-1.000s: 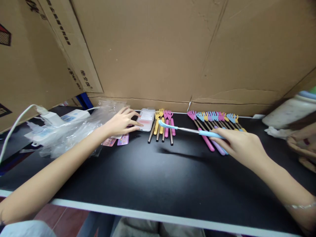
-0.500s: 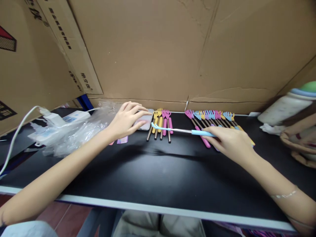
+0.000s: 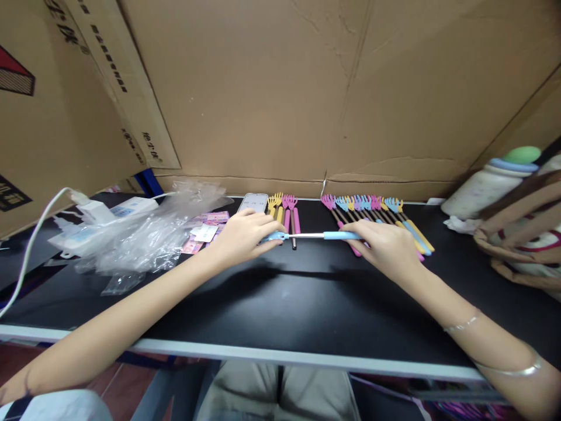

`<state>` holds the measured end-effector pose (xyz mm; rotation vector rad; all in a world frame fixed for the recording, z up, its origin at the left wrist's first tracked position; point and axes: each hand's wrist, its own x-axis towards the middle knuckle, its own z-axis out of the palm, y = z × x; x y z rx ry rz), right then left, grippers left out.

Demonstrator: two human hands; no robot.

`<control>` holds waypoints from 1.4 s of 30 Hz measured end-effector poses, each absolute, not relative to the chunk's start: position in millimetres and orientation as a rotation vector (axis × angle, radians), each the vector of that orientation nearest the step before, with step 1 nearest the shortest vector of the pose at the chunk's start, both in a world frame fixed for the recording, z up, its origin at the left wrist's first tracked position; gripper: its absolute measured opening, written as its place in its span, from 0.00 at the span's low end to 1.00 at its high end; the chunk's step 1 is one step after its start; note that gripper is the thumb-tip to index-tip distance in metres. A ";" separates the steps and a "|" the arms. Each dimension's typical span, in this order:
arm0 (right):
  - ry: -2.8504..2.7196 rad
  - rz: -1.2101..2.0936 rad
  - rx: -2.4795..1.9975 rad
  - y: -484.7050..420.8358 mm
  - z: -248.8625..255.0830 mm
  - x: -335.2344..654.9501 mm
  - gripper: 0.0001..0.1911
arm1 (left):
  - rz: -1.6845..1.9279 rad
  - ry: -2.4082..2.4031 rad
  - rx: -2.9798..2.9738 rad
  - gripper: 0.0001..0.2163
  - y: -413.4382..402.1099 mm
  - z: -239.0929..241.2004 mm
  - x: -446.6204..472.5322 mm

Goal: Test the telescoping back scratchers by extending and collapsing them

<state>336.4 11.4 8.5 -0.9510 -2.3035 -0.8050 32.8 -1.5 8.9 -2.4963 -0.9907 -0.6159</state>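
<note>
A light blue back scratcher point(image 3: 307, 235) with a metal rod is held level above the black table. My left hand point(image 3: 248, 234) is closed around its blue claw end, so the claw's tips are hidden. My right hand point(image 3: 383, 242) grips the blue handle at the other end. Behind the left hand lie a few yellow and pink back scratchers point(image 3: 294, 222) and a phone point(image 3: 254, 202). A row of several pink, blue and yellow back scratchers point(image 3: 407, 225) lies behind and beside the right hand.
Clear plastic bags point(image 3: 149, 234) cover part of a white power strip point(image 3: 87, 234) at left, near pink cards point(image 3: 193, 244). A bottle point(image 3: 477, 190) and a brown bag point(image 3: 504, 245) stand at right. Cardboard point(image 3: 263, 88) walls the table's back.
My left hand has come down and right from over the phone and closed on the scratcher's claw end. My right hand has shifted slightly left, still gripping the handle.
</note>
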 end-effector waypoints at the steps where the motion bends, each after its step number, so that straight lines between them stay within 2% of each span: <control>1: -2.309 -0.815 -0.943 11.6 7.2 335.2 0.14 | -0.613 -0.988 -2.484 0.11 -2.0 7.1 33.8; 9: -2.498 -0.839 -0.882 3.5 -3.4 314.6 0.17 | -0.554 -0.760 -2.389 0.09 -9.4 -0.6 58.7; 19: -2.501 -0.834 -0.845 -0.5 0.1 311.7 0.18 | -0.565 -0.772 -2.222 0.11 -11.4 2.3 70.2; 25: -2.418 -0.982 -0.937 15.4 9.9 335.6 0.18 | -0.477 -0.794 -2.116 0.15 2.3 15.0 37.3; 33: -2.280 -1.106 -1.207 45.4 33.3 393.5 0.24 | -0.451 -1.042 -2.019 0.15 24.0 34.4 -44.1; 42: -2.292 -1.090 -1.304 64.0 44.4 437.1 0.20 | -0.361 -1.046 -1.915 0.15 27.7 38.9 -70.2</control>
